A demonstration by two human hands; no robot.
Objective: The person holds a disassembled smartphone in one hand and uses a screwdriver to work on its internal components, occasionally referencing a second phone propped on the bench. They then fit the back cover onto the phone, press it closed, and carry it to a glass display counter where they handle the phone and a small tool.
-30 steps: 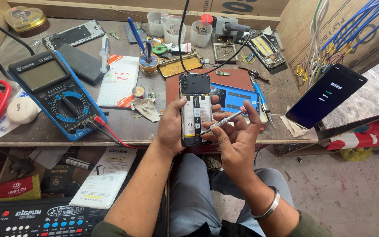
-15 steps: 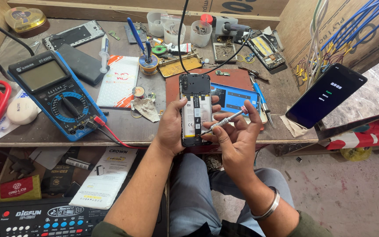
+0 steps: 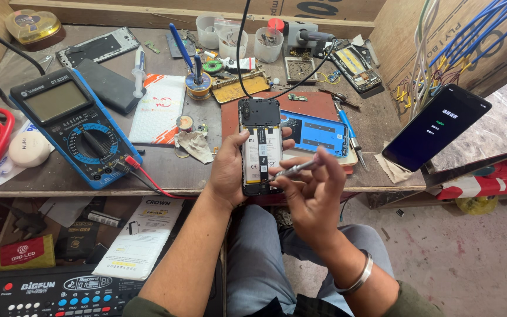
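1. We note the left hand (image 3: 228, 170) wrapped around the opened phone (image 3: 260, 147), thumb on its left edge, fingertips showing at the right edge. The back cover is off; battery and dark upper board face us.
2. The phone is held just above the near edge of the desk (image 3: 165, 170), over the lap. Its long axis runs 12 to 6 o'clock, camera end at 12. A black cable (image 3: 239, 53) leaves the top end toward 12.
3. The right hand (image 3: 312, 196) is closed in a pinch on a slim metal screwdriver (image 3: 294, 170). The shaft points toward 10 o'clock; its tip sits at the phone's lower right part, near the bottom of the battery. Contact is too fine for us to tell.
4. Key relation: the phone lies at 10 to 11 o'clock from the right hand, just beside it. The tool crosses the phone's long axis at a slant.
5. Nearby: a blue multimeter (image 3: 74, 126) at 9 o'clock, well apart; a blue phone cover (image 3: 315, 132) just behind at 1 o'clock.
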